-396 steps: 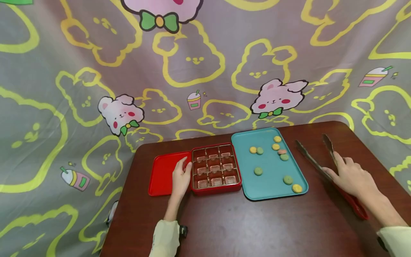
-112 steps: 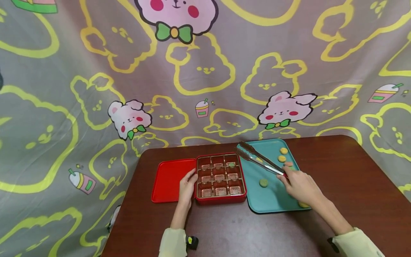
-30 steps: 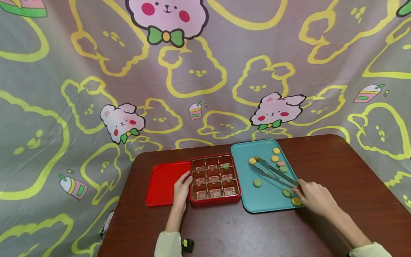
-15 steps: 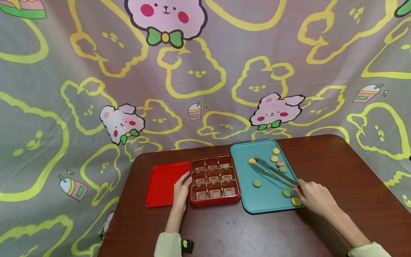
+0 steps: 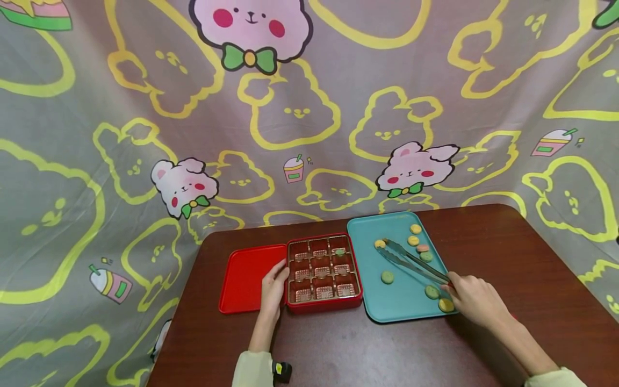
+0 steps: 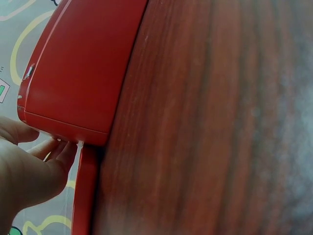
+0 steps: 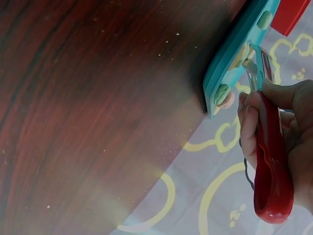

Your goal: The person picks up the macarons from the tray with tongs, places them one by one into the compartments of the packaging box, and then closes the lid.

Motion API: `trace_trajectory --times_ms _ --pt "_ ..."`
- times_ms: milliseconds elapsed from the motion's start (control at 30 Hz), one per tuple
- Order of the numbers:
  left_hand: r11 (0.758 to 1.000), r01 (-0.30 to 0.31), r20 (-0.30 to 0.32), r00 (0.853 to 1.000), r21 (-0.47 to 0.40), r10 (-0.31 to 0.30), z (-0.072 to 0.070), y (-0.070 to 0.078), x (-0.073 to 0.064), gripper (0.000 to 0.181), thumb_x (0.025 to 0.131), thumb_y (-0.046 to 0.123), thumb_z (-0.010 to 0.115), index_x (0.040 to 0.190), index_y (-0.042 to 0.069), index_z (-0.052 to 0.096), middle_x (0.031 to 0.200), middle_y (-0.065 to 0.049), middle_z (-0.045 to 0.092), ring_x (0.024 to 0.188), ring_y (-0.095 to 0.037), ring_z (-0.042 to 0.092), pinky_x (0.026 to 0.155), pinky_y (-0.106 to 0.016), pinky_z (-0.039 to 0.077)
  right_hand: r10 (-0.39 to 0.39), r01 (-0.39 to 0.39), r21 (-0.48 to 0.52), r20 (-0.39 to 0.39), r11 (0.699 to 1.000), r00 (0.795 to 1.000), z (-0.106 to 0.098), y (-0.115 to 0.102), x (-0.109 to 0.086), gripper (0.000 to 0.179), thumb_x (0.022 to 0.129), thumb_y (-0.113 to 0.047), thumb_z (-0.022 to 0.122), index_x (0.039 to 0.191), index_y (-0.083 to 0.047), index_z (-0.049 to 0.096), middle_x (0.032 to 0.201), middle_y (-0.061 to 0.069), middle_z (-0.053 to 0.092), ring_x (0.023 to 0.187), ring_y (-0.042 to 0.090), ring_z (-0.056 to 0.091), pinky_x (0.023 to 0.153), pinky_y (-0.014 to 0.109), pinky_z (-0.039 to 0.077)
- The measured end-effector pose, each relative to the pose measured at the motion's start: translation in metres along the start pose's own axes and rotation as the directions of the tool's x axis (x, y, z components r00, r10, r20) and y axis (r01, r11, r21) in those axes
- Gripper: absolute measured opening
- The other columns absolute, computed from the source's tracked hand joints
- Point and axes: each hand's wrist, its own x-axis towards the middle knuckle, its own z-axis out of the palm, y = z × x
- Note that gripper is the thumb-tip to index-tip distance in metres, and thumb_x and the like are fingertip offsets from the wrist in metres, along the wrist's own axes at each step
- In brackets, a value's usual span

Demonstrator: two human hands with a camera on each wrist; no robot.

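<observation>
My right hand (image 5: 476, 300) grips the red handle of metal tongs (image 5: 418, 264), seen close in the right wrist view as a red handle (image 7: 273, 161). Over the teal tray (image 5: 387, 306), the tongs' tips lie right at a yellow macaron (image 5: 380, 244). On the left, my left hand (image 5: 273, 285) touches the left wall of a red box (image 5: 325, 306) with its fingers; the left wrist view shows the fingertips against that box (image 6: 78, 78). A clear divided insert lines the box, and a green macaron (image 5: 340, 251) sits in its back right compartment.
A red lid (image 5: 249, 279) lies left of the box. Green macarons (image 5: 387, 277), a pink macaron (image 5: 423, 248) and several yellow macarons (image 5: 416, 229) are spread on the tray. A patterned cloth (image 5: 338, 134) hangs behind the brown table (image 5: 348, 355).
The tongs have come from the table at right to over the tray, in my right hand. A green macaron has moved from tray to box. Over the last second both hands stay nearly still.
</observation>
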Motion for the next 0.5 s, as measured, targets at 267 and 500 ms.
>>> trace_trajectory --times_ms 267,500 --pt "1.0 -0.009 -0.005 1.0 0.006 0.009 0.0001 -0.0016 0.0009 0.04 0.104 0.003 0.054 0.14 -0.014 0.053 0.133 -0.035 0.059 0.12 -0.046 0.057 0.09 -0.031 0.053 -0.019 0.019 0.01 -0.039 1.0 0.999 0.0008 0.0 0.0 0.04 0.091 -0.012 0.077 0.072 -0.017 0.042 0.058 -0.007 0.032 0.052 0.011 0.034 0.046 0.032 0.031" --pt "1.0 -0.015 0.0 1.0 -0.003 0.015 0.0005 -0.0006 0.0015 0.04 0.104 0.003 0.054 0.14 -0.015 0.053 0.133 -0.035 0.059 0.116 -0.044 0.06 0.083 -0.027 0.054 -0.018 0.019 0.01 -0.035 1.0 0.999 0.0003 0.0003 0.0002 0.039 0.091 -0.011 0.078 0.073 -0.016 0.043 0.058 -0.007 0.032 0.051 0.01 0.033 0.046 0.03 0.03"
